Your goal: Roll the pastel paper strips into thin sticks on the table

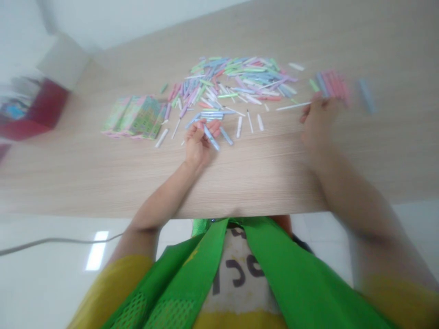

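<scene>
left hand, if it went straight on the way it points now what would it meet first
Likely the blue pens just beyond its fingers; the hand's height above the table is unclear.

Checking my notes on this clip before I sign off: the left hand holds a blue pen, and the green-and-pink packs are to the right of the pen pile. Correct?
Not quite: the green-and-pink packs are to the left of the pen pile, as the head view shows. The left hand does hold a blue pen.

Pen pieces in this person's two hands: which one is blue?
The blue piece is in the left hand, angled toward the person's body; the slimmer stick in the right hand is white.
</scene>
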`<action>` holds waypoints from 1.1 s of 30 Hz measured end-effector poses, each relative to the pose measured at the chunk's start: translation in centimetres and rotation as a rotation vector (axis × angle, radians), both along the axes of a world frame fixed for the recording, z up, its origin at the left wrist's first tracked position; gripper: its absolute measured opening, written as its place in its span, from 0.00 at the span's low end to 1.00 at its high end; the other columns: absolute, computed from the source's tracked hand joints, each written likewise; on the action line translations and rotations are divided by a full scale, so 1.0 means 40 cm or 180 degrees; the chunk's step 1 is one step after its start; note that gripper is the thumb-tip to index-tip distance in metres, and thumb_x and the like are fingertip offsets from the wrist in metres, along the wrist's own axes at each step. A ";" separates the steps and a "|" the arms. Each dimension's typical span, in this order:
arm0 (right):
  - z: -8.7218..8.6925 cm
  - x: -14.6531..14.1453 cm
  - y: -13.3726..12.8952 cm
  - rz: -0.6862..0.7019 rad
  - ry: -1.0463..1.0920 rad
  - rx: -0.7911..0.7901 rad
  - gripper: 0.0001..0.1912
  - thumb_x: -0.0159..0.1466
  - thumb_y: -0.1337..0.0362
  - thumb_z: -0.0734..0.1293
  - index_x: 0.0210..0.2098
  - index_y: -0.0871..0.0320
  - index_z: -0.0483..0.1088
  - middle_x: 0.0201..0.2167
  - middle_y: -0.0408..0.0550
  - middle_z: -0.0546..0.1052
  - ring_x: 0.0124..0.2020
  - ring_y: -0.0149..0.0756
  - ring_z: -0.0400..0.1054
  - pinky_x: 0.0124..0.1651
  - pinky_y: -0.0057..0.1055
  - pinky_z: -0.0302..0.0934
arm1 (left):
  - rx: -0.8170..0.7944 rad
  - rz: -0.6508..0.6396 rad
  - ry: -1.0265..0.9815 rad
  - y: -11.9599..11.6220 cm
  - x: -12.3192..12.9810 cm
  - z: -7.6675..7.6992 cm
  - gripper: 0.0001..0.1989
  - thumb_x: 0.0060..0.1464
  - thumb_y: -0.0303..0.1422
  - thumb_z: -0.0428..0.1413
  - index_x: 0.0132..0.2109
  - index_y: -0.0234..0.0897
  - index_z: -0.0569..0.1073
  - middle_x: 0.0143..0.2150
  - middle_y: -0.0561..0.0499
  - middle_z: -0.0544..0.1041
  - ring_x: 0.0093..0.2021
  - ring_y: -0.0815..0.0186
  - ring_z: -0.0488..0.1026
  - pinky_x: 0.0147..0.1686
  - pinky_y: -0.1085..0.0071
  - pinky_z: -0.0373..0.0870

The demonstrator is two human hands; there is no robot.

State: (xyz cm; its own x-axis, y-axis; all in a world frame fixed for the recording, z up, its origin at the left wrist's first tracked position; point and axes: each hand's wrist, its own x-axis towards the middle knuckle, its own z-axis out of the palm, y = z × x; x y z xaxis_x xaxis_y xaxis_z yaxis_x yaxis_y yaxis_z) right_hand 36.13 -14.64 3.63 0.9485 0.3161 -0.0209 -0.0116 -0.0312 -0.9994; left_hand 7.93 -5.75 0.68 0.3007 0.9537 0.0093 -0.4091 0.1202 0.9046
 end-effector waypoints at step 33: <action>-0.017 -0.011 -0.020 0.0114 -0.0221 0.0184 0.17 0.70 0.66 0.65 0.26 0.52 0.57 0.18 0.34 0.65 0.16 0.25 0.55 0.22 0.30 0.46 | 0.3003 0.0583 0.0653 -0.081 -0.049 -0.010 0.16 0.54 0.40 0.67 0.48 0.43 0.74 0.46 0.48 0.85 0.46 0.61 0.83 0.50 0.60 0.79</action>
State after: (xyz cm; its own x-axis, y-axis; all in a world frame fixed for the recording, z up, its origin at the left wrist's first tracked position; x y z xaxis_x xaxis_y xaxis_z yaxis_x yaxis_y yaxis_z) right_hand 35.69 -15.45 2.96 0.9351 0.3485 0.0639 0.0579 0.0274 -0.9979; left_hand 5.97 -9.00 0.28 0.2297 0.6137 0.7553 -0.1736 -0.7378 0.6523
